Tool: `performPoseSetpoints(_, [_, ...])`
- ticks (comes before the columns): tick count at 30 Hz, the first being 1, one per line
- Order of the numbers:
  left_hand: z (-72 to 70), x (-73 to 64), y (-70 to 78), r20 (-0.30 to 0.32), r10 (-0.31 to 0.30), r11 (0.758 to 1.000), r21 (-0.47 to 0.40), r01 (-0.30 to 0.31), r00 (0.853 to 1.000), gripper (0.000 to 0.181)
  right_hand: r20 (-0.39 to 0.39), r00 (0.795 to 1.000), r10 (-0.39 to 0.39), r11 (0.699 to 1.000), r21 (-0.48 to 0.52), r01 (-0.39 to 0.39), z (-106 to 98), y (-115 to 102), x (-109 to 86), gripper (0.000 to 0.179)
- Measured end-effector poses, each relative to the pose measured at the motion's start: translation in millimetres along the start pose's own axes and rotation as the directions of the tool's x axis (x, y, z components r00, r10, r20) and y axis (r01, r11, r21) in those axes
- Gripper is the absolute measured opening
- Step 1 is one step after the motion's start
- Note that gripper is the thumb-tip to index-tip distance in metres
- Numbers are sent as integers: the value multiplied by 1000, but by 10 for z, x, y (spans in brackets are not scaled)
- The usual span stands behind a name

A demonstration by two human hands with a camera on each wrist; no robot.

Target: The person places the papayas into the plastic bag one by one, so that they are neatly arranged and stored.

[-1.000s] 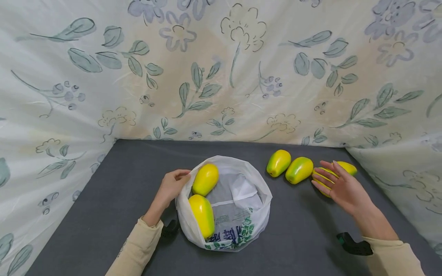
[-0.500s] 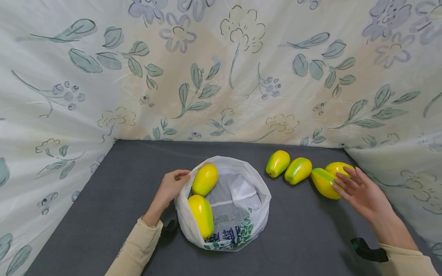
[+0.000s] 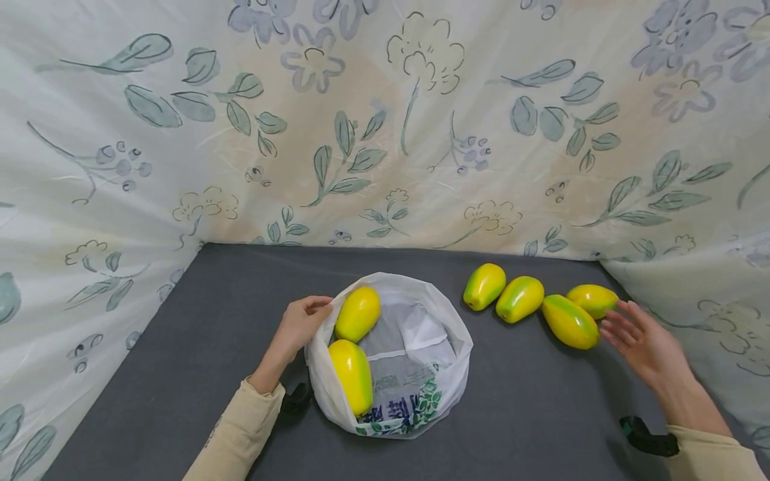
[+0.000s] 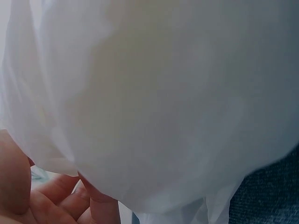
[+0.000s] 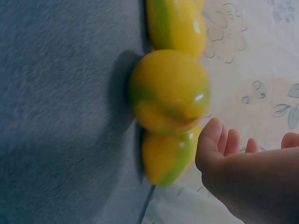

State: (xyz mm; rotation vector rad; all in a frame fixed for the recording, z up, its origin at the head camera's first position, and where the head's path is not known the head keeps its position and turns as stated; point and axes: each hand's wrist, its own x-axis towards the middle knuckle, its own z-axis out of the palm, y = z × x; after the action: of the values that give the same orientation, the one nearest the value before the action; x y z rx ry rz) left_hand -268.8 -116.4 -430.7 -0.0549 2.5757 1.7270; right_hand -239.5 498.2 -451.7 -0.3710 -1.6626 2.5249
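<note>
A white plastic bag [image 3: 451,374] with blue and green print stands on the dark cloth, its mouth spread wide. Inside it, along the left wall, lie two glossy yellow-green papayas, one at the back [image 3: 357,314] and one nearer [image 3: 351,376]. My left hand [image 3: 301,324] pinches the bag's left rim between thumb and fingers; the left wrist view shows mostly bag wall. My right hand [image 3: 646,347] hovers with fingers extended and nothing in it, just right of a papaya [image 3: 570,322] and the one behind it [image 3: 592,300]. In the right wrist view its fingers [image 5: 212,140] are beside these papayas.
Two more papayas rest at the back right, one [image 3: 484,286] left of the other [image 3: 520,298]. Floral fabric [image 3: 385,133] hangs behind and at both sides of the dark cloth [image 3: 180,374]. A black wrist strap [image 3: 648,437] sits below my right hand.
My right hand has moved right, off the rightmost papayas that it overlapped in view, uncovering them. My left hand and the bag have stayed in place.
</note>
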Motion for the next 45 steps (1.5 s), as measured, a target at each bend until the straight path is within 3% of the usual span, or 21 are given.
performPoseSetpoints(6, [13,4,10,-1,4,1000,4,-4,1000,31,-174,985,9,982,-185,-42,204,25,-109,40])
performPoseSetpoints(10, [16,-3,19,5,2,1000,3,-2,1000,31,-256,966,37,929,-349,-128,260,54,-79,72])
performPoseSetpoints(14, [16,-4,29,1,-1,1000,7,1,1000,31,-298,951,83,881,-424,-210,255,73,5,101])
performPoseSetpoints(17, [14,-2,26,1,-1,1000,11,1,1000,31,-300,946,119,841,-476,-257,284,65,17,105])
performPoseSetpoints(21, [10,-5,18,4,-1,1000,10,1,1000,32,-271,949,160,800,-528,-286,483,4,-99,106])
performPoseSetpoints(24, [15,-5,13,0,-1,1000,5,1,1000,31,-252,952,173,786,-548,-288,653,-35,-194,107])
performPoseSetpoints(29, [17,-8,-4,-10,3,1000,6,-3,1000,31,-192,962,194,759,-592,-271,771,-69,-273,105])
performPoseSetpoints(39, [14,-4,-6,-9,10,1000,0,-10,1000,30,-115,966,234,783,-567,-257,789,-33,-282,104])
performPoseSetpoints(45, [9,3,-17,-3,8,1000,-1,-8,1000,30,-105,966,237,772,-584,-253,786,-9,-286,108])
